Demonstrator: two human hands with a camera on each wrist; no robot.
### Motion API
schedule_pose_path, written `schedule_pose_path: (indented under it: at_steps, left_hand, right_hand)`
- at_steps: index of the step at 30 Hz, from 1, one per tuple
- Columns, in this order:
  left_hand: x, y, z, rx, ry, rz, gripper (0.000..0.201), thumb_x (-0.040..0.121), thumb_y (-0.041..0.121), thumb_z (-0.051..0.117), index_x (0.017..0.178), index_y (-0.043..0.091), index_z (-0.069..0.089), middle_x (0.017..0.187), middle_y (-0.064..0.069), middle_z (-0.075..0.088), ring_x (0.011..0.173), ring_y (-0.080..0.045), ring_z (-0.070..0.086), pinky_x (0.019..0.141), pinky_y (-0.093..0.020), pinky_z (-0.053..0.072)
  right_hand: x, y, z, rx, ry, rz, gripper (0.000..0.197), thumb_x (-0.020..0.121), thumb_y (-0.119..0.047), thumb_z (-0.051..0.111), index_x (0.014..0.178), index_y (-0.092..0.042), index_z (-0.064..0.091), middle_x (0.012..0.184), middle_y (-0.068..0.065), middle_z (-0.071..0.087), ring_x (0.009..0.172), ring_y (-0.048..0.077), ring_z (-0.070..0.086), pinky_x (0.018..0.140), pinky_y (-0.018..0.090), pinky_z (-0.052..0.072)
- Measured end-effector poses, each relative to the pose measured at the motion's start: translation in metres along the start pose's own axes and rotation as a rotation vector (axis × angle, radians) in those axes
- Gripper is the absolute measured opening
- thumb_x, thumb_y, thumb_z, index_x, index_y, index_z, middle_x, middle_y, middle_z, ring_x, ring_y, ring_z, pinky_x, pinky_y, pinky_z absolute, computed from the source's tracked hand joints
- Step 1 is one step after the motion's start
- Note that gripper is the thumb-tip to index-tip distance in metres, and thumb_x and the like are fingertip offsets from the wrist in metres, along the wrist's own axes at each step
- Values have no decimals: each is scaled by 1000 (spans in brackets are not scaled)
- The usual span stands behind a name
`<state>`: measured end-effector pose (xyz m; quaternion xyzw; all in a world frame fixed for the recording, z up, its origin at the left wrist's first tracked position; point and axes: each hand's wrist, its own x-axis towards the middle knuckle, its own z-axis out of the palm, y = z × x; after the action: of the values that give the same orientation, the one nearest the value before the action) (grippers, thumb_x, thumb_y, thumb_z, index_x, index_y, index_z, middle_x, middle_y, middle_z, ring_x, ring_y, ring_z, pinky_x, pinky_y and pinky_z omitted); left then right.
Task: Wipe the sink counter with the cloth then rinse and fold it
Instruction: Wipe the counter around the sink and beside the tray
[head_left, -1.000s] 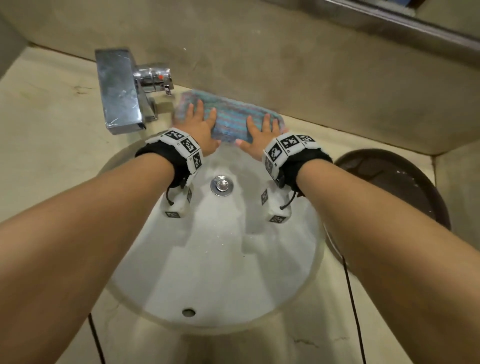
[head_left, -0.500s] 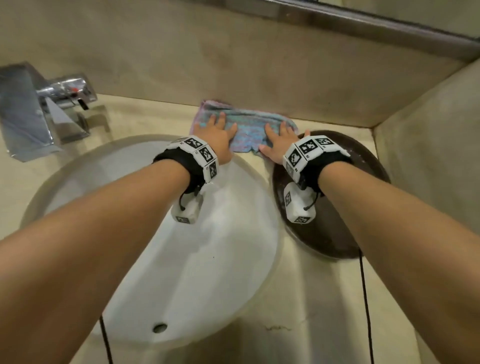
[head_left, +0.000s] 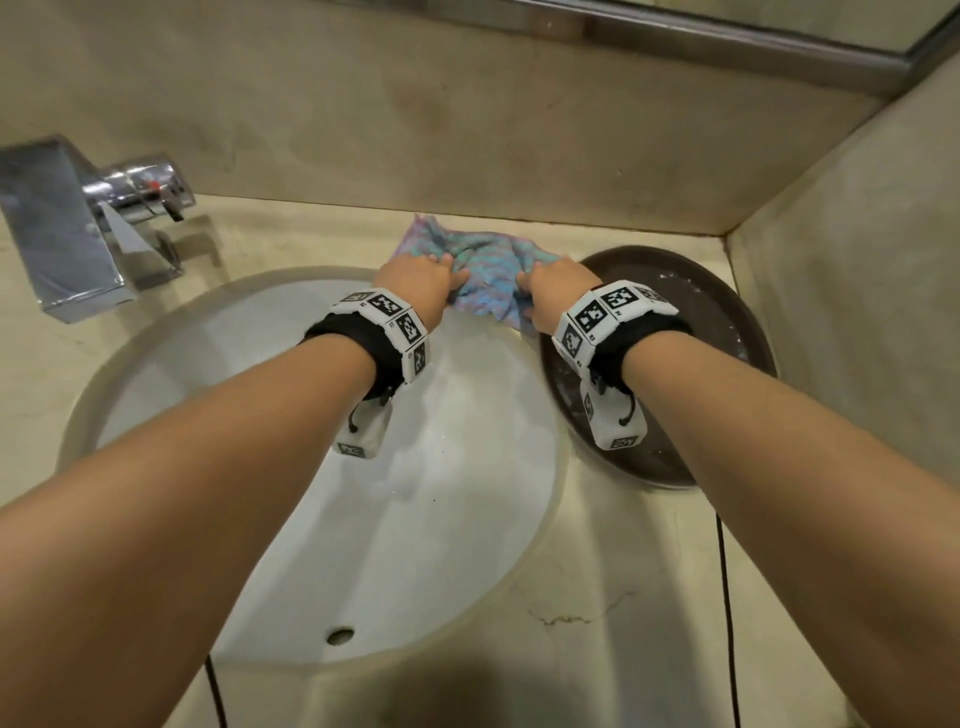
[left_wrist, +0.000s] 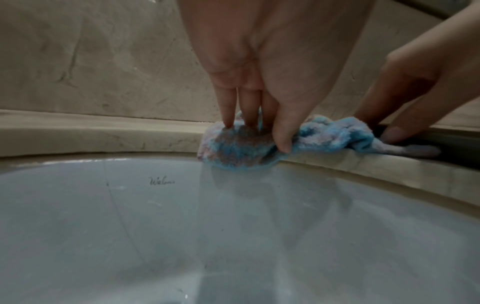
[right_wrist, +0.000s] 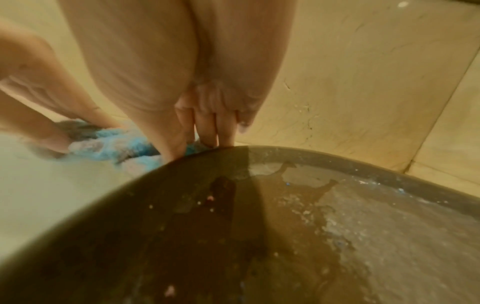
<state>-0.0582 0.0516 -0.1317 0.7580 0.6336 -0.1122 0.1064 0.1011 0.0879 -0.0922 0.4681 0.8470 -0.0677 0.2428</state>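
Observation:
A blue and pink cloth (head_left: 483, 275) lies bunched on the beige counter (head_left: 291, 239) behind the white sink (head_left: 363, 467). My left hand (head_left: 423, 278) grips its left side, fingers and thumb curled into the fabric (left_wrist: 249, 144) at the sink's back rim. My right hand (head_left: 553, 286) grips its right side, next to the brown round tray (head_left: 727, 322). In the right wrist view the cloth (right_wrist: 116, 146) shows beyond the tray's rim (right_wrist: 207, 156), and the right hand's fingertips (right_wrist: 223, 139) are partly hidden behind that rim.
A chrome faucet (head_left: 88, 228) stands at the back left of the sink. The wall rises close behind the cloth, and a side wall (head_left: 857, 312) closes the right. The wet brown tray fills the right corner. A black cable (head_left: 727, 597) runs down the front counter.
The cloth slid right along the back counter, away from the faucet. Both hands lay flat on it before; now their fingers are curled in and the cloth is bunched between them.

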Motion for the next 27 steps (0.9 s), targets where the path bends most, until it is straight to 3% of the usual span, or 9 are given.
schedule_pose_path:
  at_steps: [3,6,9,14,16,18,22,27]
  left_hand:
    - [-8,3,6,-17,23,15,43,92,5,43,133,17,42,146,-10,38,127,-26,45,91,-39,45]
    - [-21,7,9,-34,33,23,40,91,3,43,129,15,45,142,-10,41,124,-26,47,88,-39,46]
    - [-30,9,11,-66,5,37,45,91,3,45,134,14,40,145,-10,36,127,-27,44,94,-40,44]
    - [-42,12,15,-97,-27,77,64,84,-7,45,143,11,29,150,-8,28,139,-26,27,109,-41,37]
    - [-50,14,12,-128,-29,67,68,83,-10,43,145,11,24,153,-6,23,143,-24,19,111,-42,35]
    - [-57,13,5,-150,2,60,68,85,-11,39,147,10,22,155,-5,21,146,-22,14,112,-41,32]
    - [-67,13,-22,-165,122,96,59,88,-6,39,144,10,30,150,-6,31,144,-20,21,108,-37,34]
    - [-72,35,-70,-162,221,166,51,93,1,37,142,16,35,151,-4,32,143,-18,26,108,-36,33]
  right_hand:
    - [-10,-10,3,-14,-19,4,28,93,-16,45,115,-8,60,121,15,60,119,32,50,113,37,25]
    - [-19,-19,6,-6,-3,0,28,92,-16,46,115,-7,60,124,16,58,119,32,51,113,37,26]
    - [-30,-24,10,42,1,8,32,93,-17,47,121,-5,57,131,17,53,124,32,47,113,37,26]
    - [-48,-32,23,95,13,39,33,95,-12,43,126,-9,56,126,19,55,120,34,49,95,36,42]
    - [-51,-32,27,174,40,70,36,95,-10,43,129,-13,56,125,17,57,119,36,51,95,36,44]
    - [-52,-28,24,352,133,124,33,94,-11,48,123,-18,62,123,15,61,115,35,55,97,35,44]
    - [-64,-20,8,637,355,209,26,92,-10,48,107,-12,70,110,12,69,105,28,61,95,36,49]
    - [-102,15,-26,783,538,383,23,88,-11,49,102,-11,69,104,13,70,101,28,62,89,33,48]
